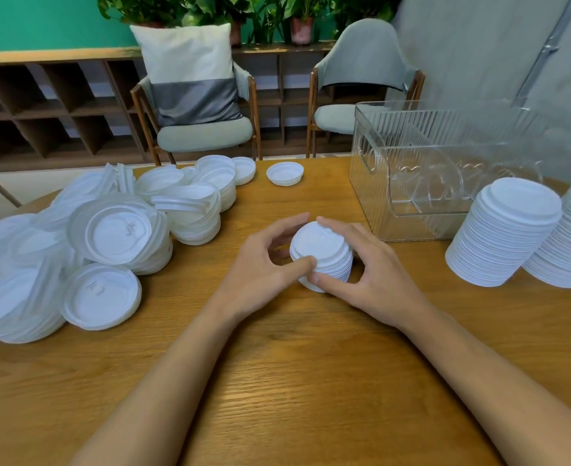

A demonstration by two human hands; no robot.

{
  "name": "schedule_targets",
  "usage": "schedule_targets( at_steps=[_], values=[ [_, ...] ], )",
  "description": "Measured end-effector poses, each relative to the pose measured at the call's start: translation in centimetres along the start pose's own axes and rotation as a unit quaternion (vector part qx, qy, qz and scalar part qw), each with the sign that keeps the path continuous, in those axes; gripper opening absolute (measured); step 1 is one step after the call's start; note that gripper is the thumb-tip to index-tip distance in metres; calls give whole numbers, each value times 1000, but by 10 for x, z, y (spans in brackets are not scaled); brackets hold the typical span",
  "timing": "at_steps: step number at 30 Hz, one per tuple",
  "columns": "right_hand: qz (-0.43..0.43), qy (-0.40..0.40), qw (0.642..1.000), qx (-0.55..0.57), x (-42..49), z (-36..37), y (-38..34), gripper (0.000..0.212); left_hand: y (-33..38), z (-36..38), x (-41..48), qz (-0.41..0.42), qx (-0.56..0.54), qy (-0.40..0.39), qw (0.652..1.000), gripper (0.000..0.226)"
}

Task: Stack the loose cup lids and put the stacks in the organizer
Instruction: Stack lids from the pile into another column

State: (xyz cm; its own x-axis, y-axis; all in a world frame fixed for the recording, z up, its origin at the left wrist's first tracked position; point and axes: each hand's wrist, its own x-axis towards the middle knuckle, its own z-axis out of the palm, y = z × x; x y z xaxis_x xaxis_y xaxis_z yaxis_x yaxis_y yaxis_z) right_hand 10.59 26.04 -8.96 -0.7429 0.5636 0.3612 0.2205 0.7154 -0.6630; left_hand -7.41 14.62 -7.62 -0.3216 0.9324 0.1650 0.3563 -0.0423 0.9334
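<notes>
Wooden table [277, 381]. Behind it are two chairs [206, 132], a cushion [190, 72] on the left one, shelving [42, 105] and plants [243, 11] against a green wall [35, 21]. Clear ribbed organizer [412, 169] stands far right, dividers visible inside. Tall stacks [506, 230] sit just beside it on the table. Loose lids [109, 230] are heaped left, with one lid [284, 174] apart. Left hand [264, 264] and right hand [371, 274] both grasp a short stack [322, 253] at table centre

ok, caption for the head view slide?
Left hand and right hand grip a short lid stack on the table; loose lids left, clear organizer and two tall stacks right.
</notes>
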Motion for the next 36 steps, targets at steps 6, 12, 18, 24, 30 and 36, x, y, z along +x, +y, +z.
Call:
schedule_targets(
  at_steps=[6, 12, 18, 24, 30, 36],
  values=[
    [23, -5, 1000, 15, 1, 0, 1, 98, 0, 18, -4, 23, 108, 131, 985, 58],
    [30, -9, 1000, -1, 2, 1, 4, 92, 2, 29, -4, 24, 157, 165, 973, 58],
    [33, -8, 999, 5, 1, 1, 2, 93, 1, 14, -3, 45, 96, 97, 990, 65],
    [46, -18, 999, 2, 2, 0, 2, 98, 2, 19, -5, 62, 126, 129, 982, 65],
    [46, -21, 999, 9, 1, 0, 3, 99, -1, 23, -4, 55, 125, 138, 981, 64],
    [38, -27, 999, 23, 1, 0, 5, 105, -7, 27, -2, 33, 119, 126, 984, 66]
  ],
)
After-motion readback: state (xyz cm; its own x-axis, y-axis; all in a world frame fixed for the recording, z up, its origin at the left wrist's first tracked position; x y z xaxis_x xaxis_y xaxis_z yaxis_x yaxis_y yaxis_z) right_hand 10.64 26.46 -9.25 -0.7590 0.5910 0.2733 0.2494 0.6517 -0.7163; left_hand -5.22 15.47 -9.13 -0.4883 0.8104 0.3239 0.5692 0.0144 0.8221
